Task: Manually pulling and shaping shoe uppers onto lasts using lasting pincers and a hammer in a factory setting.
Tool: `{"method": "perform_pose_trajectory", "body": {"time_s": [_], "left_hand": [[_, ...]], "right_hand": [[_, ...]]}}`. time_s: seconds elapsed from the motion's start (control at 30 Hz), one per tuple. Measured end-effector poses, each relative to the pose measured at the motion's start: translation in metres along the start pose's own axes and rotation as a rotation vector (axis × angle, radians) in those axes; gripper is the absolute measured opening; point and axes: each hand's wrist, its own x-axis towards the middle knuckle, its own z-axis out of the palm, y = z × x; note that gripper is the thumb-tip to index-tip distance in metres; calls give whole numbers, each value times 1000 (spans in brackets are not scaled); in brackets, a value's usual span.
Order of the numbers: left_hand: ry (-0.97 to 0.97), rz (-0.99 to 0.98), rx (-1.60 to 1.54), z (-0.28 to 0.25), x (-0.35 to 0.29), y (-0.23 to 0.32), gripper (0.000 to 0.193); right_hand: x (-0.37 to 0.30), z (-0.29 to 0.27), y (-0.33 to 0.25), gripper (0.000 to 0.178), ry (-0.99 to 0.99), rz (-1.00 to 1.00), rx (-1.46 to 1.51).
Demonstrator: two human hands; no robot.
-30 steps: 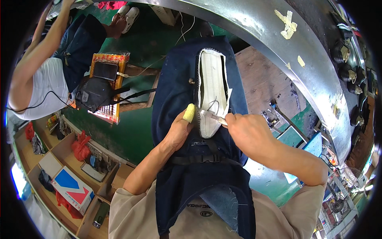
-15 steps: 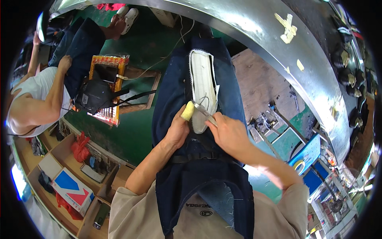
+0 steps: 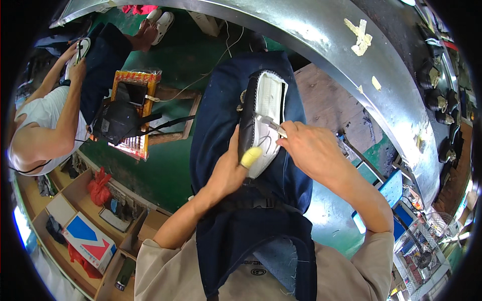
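A black shoe (image 3: pixel 246 128) lies bottom up across my lap on a dark blue apron (image 3: pixel 216 110). Its white underside (image 3: pixel 268 100) has a stitched rim, and a loop of dark thread lies over it. My left hand (image 3: pixel 228 170) grips the near left side of the shoe, fingers along the black upper. A yellow wrap (image 3: pixel 251 157) covers its thumb, which rests by the underside. My right hand (image 3: pixel 309 145) is closed round a slim silver hand tool (image 3: pixel 273 125) of unclear kind. The tool's flat end is over the white underside.
A co-worker (image 3: pixel 45 120) sits at the left, holding a light sole-shaped piece. Between us are a black bag (image 3: pixel 118 123) and an orange-framed tray (image 3: pixel 153 78). A metal bench (image 3: pixel 321 30) curves along the far right. Wooden compartments (image 3: pixel 75 195) stand at lower left, a wire-guarded fan (image 3: pixel 427 251) lower right.
The shoe has tilted and shifted right, showing its black side. My left thumb has come down, and my right hand has moved up and right with the tool. The co-worker's hands have come together.
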Motion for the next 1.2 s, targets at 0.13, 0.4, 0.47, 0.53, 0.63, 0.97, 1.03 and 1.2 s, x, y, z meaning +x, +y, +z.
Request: {"method": "perform_pose_trajectory", "body": {"time_s": [0.13,0.4,0.47,0.53,0.63,0.97,1.03,1.2], "left_hand": [[202,212,-559,-14,42,7,62],[140,230,-490,-24,55,6,72],[137,287,-480,-28,59,-1,74],[172,304,-440,-26,63,2,79],[330,381,-178,-11,68,-6,81],[251,464,-162,-9,65,-9,94],[246,482,-178,-12,68,-16,98],[106,158,-1023,-18,81,-18,89]], "right_hand": [[5,29,-14,28,47,68,59],[3,65,-9,27,20,267,861],[-3,44,-6,27,-14,308,870],[-6,47,-2,27,198,150,441],[17,45,0,26,423,-82,269],[36,46,10,27,215,-66,56],[39,43,7,28,249,4,101],[13,55,26,30,267,358,703]]}}
